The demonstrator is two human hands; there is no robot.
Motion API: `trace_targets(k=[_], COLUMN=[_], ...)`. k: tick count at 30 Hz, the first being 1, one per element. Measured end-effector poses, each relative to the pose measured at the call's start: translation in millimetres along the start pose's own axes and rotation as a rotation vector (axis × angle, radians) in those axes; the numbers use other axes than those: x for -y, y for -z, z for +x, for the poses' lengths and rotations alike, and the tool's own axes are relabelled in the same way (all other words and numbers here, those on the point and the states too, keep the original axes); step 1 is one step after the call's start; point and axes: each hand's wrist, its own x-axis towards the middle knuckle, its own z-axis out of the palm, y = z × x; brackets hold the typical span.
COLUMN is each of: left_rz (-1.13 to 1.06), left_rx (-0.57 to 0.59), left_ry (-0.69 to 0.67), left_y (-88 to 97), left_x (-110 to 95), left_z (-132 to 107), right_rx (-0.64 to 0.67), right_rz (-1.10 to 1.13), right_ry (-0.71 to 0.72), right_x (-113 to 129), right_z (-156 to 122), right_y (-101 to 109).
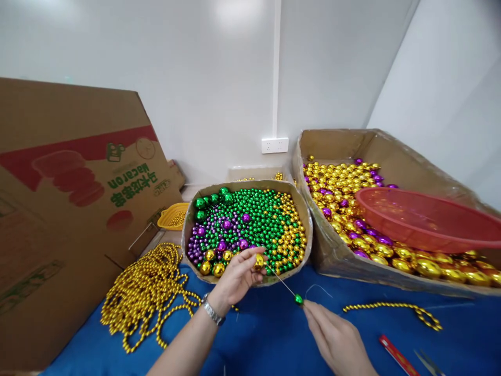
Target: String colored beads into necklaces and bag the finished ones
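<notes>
My left hand (pixel 242 275), with a watch on its wrist, pinches a large gold bead (pixel 259 261) over the near rim of a box of beads (pixel 309 235). A thin needle (pixel 282 279) runs from the gold bead down to a green bead (pixel 298 299). My right hand (pixel 332 329) is closed at the green bead, gripping the needle's near end; the fingertips partly hide it. A fine thread (pixel 319 288) curls over the blue cloth beside the green bead. Loose green, purple and gold beads fill the box beneath my left hand.
A pile of gold bead strings (pixel 144 292) lies left, by a tall cardboard box (pixel 70 219) and a yellow basket (pixel 166 218). Right stand a large carton (pixel 324 261) of gold and purple beads with a red basket (pixel 422 214), a short bead strand (pixel 391 305), and scissors (pixel 428 362).
</notes>
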Motion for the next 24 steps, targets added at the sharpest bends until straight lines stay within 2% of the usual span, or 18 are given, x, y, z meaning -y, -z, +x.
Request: trace_targets(k=[14,20,22,24], left_rz=[0.096,0.361,0.341,0.225], left_rx=[-0.025,-0.014,-0.019,-0.028], left_ry=[-0.056,-0.142,-0.144,-0.1], left_y=[-2.8,-13.2,-16.1,-17.9], left_x=[-2,9,16,22], left_z=[-6,-11,-12,-13], right_rx=[0.029,0.004,-0.004,0.014], right_rz=[-0.043,-0.114,-0.05,0.074], right_ry=[0.011,0.026,0.019,-0.009], right_x=[-6,-3,-2,-2], right_z=[-5,-1,1,1], right_y=[4,0,-1,-2])
